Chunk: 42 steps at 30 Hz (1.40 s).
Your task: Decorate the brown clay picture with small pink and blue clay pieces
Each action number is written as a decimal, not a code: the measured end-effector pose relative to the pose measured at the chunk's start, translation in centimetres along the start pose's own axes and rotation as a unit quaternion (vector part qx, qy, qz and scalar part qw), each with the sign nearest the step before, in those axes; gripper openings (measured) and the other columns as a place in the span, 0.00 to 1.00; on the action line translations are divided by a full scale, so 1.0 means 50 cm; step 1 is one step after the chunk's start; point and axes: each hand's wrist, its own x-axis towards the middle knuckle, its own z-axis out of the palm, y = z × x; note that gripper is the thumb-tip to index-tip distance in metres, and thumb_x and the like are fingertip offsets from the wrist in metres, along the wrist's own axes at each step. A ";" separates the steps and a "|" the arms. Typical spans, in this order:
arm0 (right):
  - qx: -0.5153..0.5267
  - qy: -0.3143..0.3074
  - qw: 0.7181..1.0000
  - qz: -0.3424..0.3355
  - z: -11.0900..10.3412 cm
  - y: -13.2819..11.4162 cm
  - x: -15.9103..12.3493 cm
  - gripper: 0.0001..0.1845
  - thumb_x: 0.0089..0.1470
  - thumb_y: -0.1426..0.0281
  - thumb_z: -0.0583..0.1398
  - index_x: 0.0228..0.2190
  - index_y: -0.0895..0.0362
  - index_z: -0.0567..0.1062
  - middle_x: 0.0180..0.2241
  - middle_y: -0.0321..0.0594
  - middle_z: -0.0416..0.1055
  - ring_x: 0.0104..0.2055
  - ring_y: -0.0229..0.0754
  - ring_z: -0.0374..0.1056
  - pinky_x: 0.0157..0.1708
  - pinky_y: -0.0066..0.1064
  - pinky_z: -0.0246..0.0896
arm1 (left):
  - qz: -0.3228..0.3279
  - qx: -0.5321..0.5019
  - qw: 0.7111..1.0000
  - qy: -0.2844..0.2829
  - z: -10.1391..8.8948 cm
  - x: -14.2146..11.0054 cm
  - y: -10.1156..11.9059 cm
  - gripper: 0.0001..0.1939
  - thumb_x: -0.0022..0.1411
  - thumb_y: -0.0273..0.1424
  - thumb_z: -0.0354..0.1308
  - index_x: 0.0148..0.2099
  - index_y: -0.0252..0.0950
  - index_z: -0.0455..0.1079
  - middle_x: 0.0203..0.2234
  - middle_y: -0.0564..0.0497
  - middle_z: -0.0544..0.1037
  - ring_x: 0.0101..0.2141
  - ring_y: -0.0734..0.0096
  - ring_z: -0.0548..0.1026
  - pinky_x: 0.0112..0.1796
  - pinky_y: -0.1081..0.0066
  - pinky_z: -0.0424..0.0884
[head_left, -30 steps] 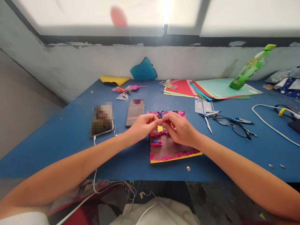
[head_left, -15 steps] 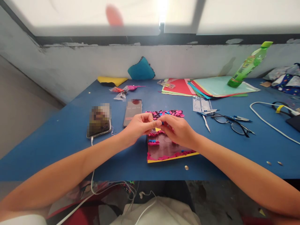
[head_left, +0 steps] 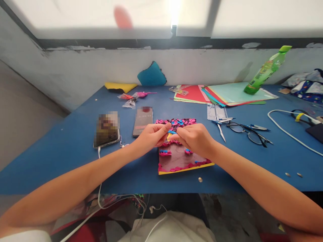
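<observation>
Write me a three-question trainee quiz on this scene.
1. True or false: the eyeglasses lie to the right of the decorated board.
2. Choose one. The strip showing between the left hand and the right hand is: A, red; B, blue; C, green.
3. Fill in: the teal sheet rests against the ____.

Key: 1, true. 2, B. 3, wall.

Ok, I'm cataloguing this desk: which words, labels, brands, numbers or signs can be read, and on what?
None reads with certainty.
Upright-lying smartphone nearer the hands: pale digits on screen, too blurred.
Green plastic bottle: label lettering, too blurred.
Charging smartphone: screen partly pixelated, nothing readable.
</observation>
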 end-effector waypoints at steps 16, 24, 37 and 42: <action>0.077 0.037 0.996 -0.034 0.000 -0.005 0.009 0.07 0.64 0.72 0.49 0.34 0.57 0.65 0.28 0.39 0.69 0.27 0.36 0.61 0.26 0.25 0.55 | 0.048 -0.023 0.999 -0.002 0.005 -0.005 -0.003 0.22 0.56 0.51 0.59 0.30 0.37 0.59 0.12 0.63 0.55 0.15 0.83 0.51 0.17 0.80 0.50; 0.082 0.072 0.992 -0.060 -0.005 -0.012 0.009 0.09 0.62 0.69 0.55 0.31 0.59 0.70 0.26 0.39 0.72 0.26 0.35 0.64 0.27 0.26 0.58 | 0.065 0.100 0.992 0.037 0.003 -0.007 0.008 0.33 0.54 0.58 0.53 0.15 0.35 0.56 0.09 0.57 0.58 0.14 0.82 0.54 0.17 0.76 0.53; 0.116 0.070 0.991 -0.003 0.007 -0.009 0.007 0.08 0.61 0.70 0.55 0.34 0.61 0.72 0.31 0.44 0.76 0.30 0.37 0.70 0.29 0.26 0.63 | 0.034 0.092 0.994 -0.050 0.014 -0.019 0.006 0.31 0.60 0.57 0.45 0.20 0.36 0.56 0.11 0.57 0.59 0.15 0.79 0.55 0.18 0.74 0.53; 0.108 0.068 0.992 0.005 0.006 -0.009 0.008 0.08 0.62 0.73 0.53 0.34 0.59 0.72 0.31 0.42 0.77 0.30 0.36 0.71 0.29 0.26 0.64 | 0.030 0.088 0.993 -0.075 0.004 -0.009 0.010 0.32 0.60 0.57 0.45 0.17 0.37 0.53 0.10 0.56 0.56 0.14 0.79 0.54 0.18 0.73 0.51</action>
